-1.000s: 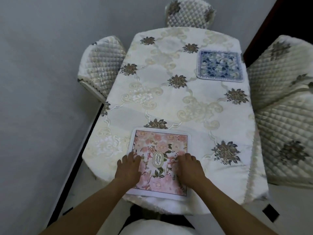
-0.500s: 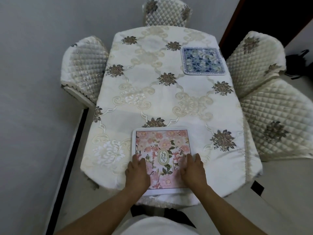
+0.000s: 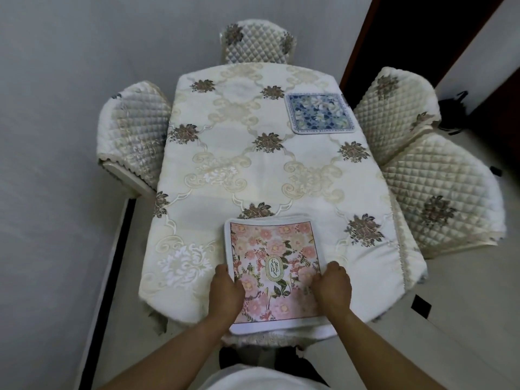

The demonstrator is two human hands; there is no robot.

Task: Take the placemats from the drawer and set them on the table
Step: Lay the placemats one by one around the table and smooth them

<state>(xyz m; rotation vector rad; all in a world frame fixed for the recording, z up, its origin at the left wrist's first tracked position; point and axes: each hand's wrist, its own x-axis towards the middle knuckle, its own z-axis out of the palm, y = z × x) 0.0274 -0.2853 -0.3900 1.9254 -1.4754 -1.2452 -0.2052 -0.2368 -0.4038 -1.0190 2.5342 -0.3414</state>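
Note:
A pink floral placemat with an oval "GARDEN" label lies at the near end of the table, and more mat edges show stacked under its far edge. My left hand grips its left edge, fingers curled. On the opposite edge my right hand holds on the same way. The mat's near edge overhangs the table's near rim. A blue floral placemat lies flat at the far right of the table.
The table wears a cream embroidered cloth with dark flower motifs. Quilted chairs stand at the left, the far end and the right. A grey wall runs along the left; a dark doorway is far right.
Both hands have slid from lying flat on the pink mat to gripping its side edges. The mat has come nearer, over the table's rim. The camera has pulled back.

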